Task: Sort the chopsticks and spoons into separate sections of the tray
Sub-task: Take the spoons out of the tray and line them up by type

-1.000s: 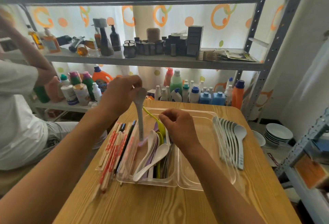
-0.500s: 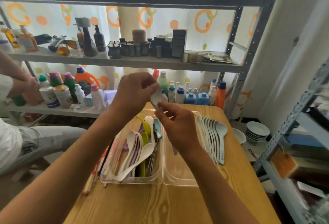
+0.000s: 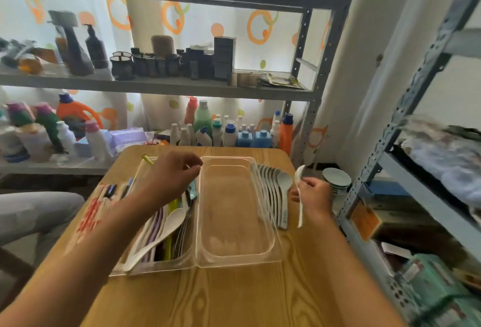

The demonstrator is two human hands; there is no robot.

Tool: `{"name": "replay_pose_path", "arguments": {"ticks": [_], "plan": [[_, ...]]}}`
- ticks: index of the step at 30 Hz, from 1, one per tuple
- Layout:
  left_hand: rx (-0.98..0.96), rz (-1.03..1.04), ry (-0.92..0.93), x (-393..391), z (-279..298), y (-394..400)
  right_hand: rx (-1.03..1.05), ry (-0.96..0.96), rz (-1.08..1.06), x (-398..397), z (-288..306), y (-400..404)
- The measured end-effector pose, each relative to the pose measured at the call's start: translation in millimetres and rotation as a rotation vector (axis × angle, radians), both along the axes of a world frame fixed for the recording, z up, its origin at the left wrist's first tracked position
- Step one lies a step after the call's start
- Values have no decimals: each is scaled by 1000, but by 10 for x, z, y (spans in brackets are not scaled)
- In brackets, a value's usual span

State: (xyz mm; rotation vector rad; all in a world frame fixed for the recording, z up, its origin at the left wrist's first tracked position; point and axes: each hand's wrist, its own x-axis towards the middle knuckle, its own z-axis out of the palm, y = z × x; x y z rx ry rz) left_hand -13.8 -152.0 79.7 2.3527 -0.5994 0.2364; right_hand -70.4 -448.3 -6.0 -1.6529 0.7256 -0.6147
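right hand grips white spoon right of spoon row | left hand curled over mixed utensils, grip unclear | stacked bowls far right

A clear plastic tray sits on a tan wood-grain table. At three o'clock lie pale grey spoons. At nine o'clock, red-printed chopstick wrappers. At twelve o'clock, orange-ringed white curtain.

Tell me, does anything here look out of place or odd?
Yes. The row of pale grey plastic spoons lies on the wooden table beside the clear plastic tray, not in it; its right section is bare. The right hand holds another white spoon there.
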Motion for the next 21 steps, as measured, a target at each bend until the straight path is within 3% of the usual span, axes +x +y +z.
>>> {"name": "replay_pose_path", "arguments": {"ticks": [3,12,21], "plan": [[9,-4,23,6,-54,-55,-69,153,-16,13,-222,-155],[2,-23,70,33,-146,-141,-395,368,-35,192,-311,-124],[-60,0,90,115,-224,79,-375,339,118,399,-304,-42]]}}
